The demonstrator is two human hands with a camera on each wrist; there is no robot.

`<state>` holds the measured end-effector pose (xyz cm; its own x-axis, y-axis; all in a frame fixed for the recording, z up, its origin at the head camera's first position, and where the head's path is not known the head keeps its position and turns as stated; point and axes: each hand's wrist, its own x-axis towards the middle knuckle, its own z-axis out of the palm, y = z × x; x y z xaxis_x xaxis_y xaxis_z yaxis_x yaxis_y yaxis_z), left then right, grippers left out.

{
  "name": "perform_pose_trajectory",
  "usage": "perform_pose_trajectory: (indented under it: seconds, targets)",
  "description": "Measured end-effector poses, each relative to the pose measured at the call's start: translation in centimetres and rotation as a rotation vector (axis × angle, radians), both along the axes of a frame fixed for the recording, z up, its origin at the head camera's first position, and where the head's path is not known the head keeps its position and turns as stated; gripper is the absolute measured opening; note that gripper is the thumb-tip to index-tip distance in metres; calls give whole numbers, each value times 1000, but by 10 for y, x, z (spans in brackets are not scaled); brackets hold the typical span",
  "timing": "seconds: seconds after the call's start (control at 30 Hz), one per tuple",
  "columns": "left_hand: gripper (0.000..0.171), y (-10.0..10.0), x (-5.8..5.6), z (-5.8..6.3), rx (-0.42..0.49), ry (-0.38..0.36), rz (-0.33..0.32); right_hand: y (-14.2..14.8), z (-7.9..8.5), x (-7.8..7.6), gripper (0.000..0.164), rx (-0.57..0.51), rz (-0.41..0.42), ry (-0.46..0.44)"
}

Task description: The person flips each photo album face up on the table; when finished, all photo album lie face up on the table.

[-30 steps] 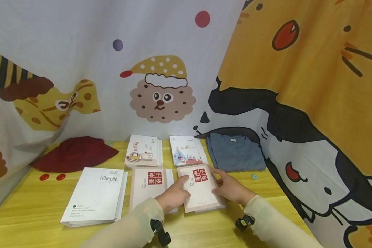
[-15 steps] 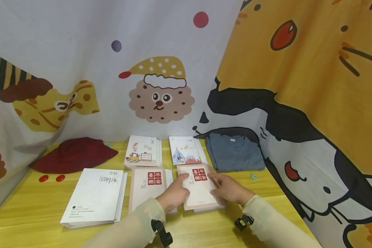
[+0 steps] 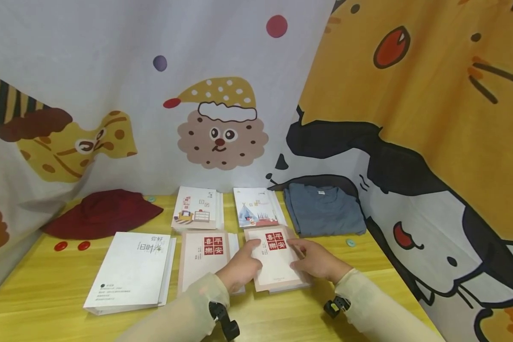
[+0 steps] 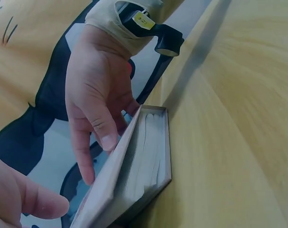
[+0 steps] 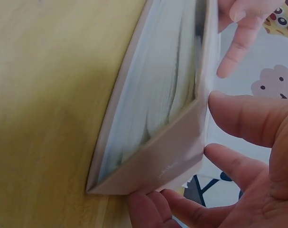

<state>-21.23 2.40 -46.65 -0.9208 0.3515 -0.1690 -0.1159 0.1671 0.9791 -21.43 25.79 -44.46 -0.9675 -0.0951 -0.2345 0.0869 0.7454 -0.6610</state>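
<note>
A pale pink photo album [image 3: 278, 273] with a red square of characters lies on the table between both hands. My left hand [image 3: 241, 267] touches the cover's left side with thumb and index finger; its other fingers are hidden in the head view. At the opposite side my right hand [image 3: 318, 259] grips the album. Its thumb [image 5: 243, 116] and index finger are against the cover, with other fingers curled at the lower edge by the table. Pages [image 4: 146, 147] show beneath the raised, slanting cover in the left wrist view.
A matching pink album [image 3: 203, 270] lies just left, beside a white album [image 3: 128, 270]. Two illustrated albums stand behind, one left [image 3: 196, 206] and one right [image 3: 256, 209]. A dark red hat [image 3: 102, 213], a folded grey-blue shirt [image 3: 325, 211] and red buttons [image 3: 83, 245] lie around on the wooden table [image 3: 30, 285].
My right index finger has moved from the album's right edge onto the cover, near the red characters. The left hand and the albums have hardly moved.
</note>
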Motion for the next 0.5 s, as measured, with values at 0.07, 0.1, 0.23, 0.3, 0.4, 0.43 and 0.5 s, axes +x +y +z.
perform_pose_trajectory:
  seconds: [0.07, 0.1, 0.23, 0.3, 0.4, 0.43, 0.5]
  targets:
    - [88, 1, -1, -1, 12, 4, 5, 1, 0, -1, 65, 5, 4, 9]
    - [88, 1, -1, -1, 17, 6, 4, 1, 1, -1, 65, 5, 7, 10]
    - [89, 1, -2, -3, 34, 4, -25, 2, 2, 0, 66, -19, 14, 10]
    - [89, 0, -2, -3, 31, 3, -40, 2, 3, 0, 67, -47, 21, 4]
    - [84, -3, -1, 0, 42, 18, -52, 4, 3, 1, 68, -109, 39, -7]
    - [81, -4, -1, 2, 51, 20, -54, 4, 3, 1, 68, -135, 43, -15]
    - [76, -6, 0, 7, 79, 28, -62, 4, 2, 3, 65, -188, 56, -15]
